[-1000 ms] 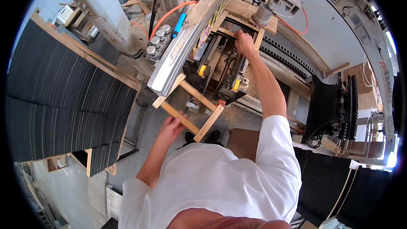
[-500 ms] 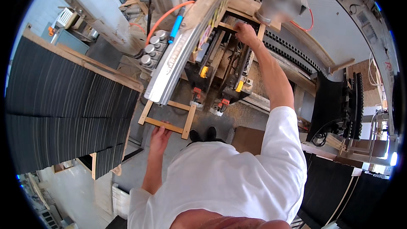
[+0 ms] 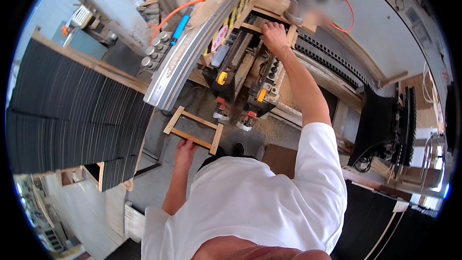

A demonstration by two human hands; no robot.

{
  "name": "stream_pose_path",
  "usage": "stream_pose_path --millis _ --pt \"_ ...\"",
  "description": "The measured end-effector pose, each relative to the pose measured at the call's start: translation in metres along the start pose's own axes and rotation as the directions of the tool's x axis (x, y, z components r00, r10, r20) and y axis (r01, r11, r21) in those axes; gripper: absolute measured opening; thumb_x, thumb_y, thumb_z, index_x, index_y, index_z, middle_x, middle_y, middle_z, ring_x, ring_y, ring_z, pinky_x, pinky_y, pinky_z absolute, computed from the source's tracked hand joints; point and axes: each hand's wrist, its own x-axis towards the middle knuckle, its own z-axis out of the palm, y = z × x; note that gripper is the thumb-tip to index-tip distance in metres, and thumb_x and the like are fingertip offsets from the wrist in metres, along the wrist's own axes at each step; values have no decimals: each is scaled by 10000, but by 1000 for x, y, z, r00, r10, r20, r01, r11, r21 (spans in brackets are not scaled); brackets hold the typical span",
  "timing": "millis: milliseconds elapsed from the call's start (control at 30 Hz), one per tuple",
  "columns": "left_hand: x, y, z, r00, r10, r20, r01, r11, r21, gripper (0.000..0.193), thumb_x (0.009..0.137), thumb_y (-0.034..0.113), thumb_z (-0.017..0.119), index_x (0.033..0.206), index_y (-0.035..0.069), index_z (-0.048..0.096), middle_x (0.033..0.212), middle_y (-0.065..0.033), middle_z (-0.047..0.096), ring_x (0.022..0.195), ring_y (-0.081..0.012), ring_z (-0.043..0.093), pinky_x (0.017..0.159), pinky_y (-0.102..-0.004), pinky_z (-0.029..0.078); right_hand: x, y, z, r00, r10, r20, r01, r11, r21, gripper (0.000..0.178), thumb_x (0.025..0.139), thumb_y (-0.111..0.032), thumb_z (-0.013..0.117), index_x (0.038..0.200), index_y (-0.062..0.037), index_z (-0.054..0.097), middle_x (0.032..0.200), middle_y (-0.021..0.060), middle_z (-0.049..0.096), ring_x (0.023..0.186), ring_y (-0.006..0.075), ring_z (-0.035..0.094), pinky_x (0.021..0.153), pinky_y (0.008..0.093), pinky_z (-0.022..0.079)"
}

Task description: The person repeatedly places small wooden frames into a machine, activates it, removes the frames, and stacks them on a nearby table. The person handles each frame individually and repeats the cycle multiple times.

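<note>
My left hand is closed on the near rail of a small rectangular wooden frame, fingers and thumb pinching it. This frame hangs low at my left, over the floor. Farther off, my right arm reaches into a woodworking machine. There my right hand is closed over the near rail of a second wooden frame, which rests on the machine bed. The palm hides the fingertips in part. Two long machine rails with yellow clips and red clamps run from that frame toward me.
A silver beam slants across the machine at left. Tall stacks of dark strips stand on the left, and more dark stacks at the lower right. A black curved guard is on the right. Sawdust lies on the floor.
The view has shifted, and the frame in my left hand now shows whole, apart from the silver beam's end. My right hand stays at the second frame, its back turned more upward.
</note>
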Motion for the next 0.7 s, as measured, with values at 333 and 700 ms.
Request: stream_pose_path --millis 333,700 --pt "0 -28 -9 995 21 -93 -20 1000 17 260 927 136 588 1157 25 539 1128 -91 610 1039 -216 598 895 -378 503 8 -4 -11 990 72 117 -84 992 94 236 710 -260 747 875 -132 637 968 67 628 985 287 565 828 426 409" --pt "5 -27 1 987 68 -148 -59 996 66 241 916 152 594 1122 28 574 1073 -66 613 1002 -190 598 873 -346 509 8 1 -10 992 37 124 -48 995 84 234 730 -275 736 904 -154 637 943 94 607 945 299 563 800 438 394"
